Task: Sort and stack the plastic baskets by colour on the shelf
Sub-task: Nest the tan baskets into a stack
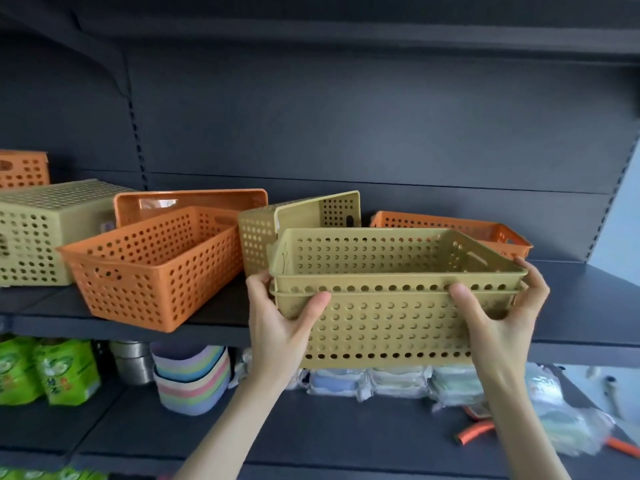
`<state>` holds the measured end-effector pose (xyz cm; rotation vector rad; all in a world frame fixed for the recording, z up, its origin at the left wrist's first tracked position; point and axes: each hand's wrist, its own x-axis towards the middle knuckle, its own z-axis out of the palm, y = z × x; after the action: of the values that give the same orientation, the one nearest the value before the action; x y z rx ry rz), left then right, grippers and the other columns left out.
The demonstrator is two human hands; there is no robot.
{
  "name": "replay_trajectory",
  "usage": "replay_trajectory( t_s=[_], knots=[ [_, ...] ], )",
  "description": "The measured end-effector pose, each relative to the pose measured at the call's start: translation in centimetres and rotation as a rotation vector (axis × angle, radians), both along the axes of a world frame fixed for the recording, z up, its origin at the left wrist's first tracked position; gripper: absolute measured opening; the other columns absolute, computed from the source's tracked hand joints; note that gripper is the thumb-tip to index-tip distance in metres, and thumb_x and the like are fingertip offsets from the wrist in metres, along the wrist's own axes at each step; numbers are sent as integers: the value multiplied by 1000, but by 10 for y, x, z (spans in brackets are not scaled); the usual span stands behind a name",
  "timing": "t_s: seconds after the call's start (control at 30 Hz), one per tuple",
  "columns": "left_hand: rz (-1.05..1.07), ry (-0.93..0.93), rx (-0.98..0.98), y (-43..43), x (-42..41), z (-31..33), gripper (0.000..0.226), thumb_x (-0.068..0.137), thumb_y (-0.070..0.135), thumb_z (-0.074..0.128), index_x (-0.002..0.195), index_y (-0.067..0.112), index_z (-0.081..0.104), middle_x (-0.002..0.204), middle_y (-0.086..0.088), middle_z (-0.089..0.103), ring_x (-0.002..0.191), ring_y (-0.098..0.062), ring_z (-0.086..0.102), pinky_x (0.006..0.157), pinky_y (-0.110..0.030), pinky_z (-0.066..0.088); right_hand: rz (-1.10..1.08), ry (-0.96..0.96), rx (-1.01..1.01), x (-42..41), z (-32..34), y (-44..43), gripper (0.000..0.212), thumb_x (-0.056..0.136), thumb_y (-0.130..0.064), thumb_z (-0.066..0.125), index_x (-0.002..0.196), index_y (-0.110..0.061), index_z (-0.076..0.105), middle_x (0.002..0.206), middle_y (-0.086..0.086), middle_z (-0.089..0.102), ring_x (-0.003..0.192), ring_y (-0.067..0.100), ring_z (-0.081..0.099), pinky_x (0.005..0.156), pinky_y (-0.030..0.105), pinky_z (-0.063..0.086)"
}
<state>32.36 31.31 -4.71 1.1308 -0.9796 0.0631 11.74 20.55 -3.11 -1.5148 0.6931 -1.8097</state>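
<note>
At the front edge of the dark shelf, both hands grip a pair of nested tan baskets, the upper one sitting inside the lower. The left hand clasps the left end, thumb pressed on the front wall under the rim; the right hand clasps the right end the same way. To the left an orange basket stands upright on the shelf, with an orange tray tilted behind it and an upturned tan basket beside. Behind the held pair, another tan basket lies tipped, and a second orange basket stands at the right
</note>
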Motion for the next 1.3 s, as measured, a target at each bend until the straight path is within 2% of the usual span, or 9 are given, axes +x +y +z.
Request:
replay_trajectory(
  t_s=[0.23,0.37,0.43,0.5,0.67,0.8,0.93,1.1,1.3],
  knots=[
    [-79,52,80,1,37,5,50,80,56,30,116,24,41,114,6,54,106,0,51,90,-15,38,-100,32,33,11,-5,5,76,72,-26,74,135,-26,31,108,-21,50,88,-14,56,81,15,50],
    [29,11,93,-9,80,31,32,94,45,36,112,20,47,119,-3,49,101,2,47,88,-5,32,-133,54,43,14,-6,8,71,78,-20,75,134,-30,33,111,-19,53,94,-2,60,88,35,52],
    [33,-24,145,-22,99,46,24,97,37,45,116,22,50,126,-2,42,107,6,45,99,-16,35,-128,54,63,14,-5,10,75,72,-34,75,134,-33,33,117,-12,56,103,9,61,91,41,52],
    [34,-95,252,-38,117,59,37,93,39,52,126,23,49,138,-2,32,127,-10,37,109,-32,29,-133,53,82,15,-4,11,82,65,-46,73,135,-34,33,126,-2,55,109,17,60,94,48,51],
    [14,-179,584,-67,143,84,54,86,57,52,135,34,46,157,-9,11,145,-26,9,112,-49,18,-133,81,105,14,-3,3,85,63,-51,72,136,-35,32,130,4,53,111,22,59,95,56,48],
    [-77,-247,625,-70,151,83,46,83,59,53,125,41,55,152,-15,25,143,-28,15,113,-49,20,-122,90,99,14,-4,-1,85,63,-50,71,136,-34,32,131,5,52,110,22,58,96,54,48],
    [-119,-182,651,-66,154,90,52,79,56,61,128,43,53,159,-14,5,146,-29,4,113,-48,14,-104,91,102,14,-5,-6,84,63,-49,71,136,-34,32,129,3,52,110,22,59,95,56,48],
    [-86,-149,733,-70,163,94,91,53,79,66,131,39,45,147,-7,34,124,-25,43,103,-43,38,-98,88,85,13,-5,-9,85,62,-49,69,137,-32,32,130,-3,51,111,16,57,97,48,48],
    [-80,-155,658,-74,155,91,50,70,59,70,115,42,58,126,-3,28,118,-25,36,105,-43,36,-80,70,63,12,-5,-11,85,61,-49,69,136,-30,33,129,-4,50,105,2,57,92,29,49]
  ],
)
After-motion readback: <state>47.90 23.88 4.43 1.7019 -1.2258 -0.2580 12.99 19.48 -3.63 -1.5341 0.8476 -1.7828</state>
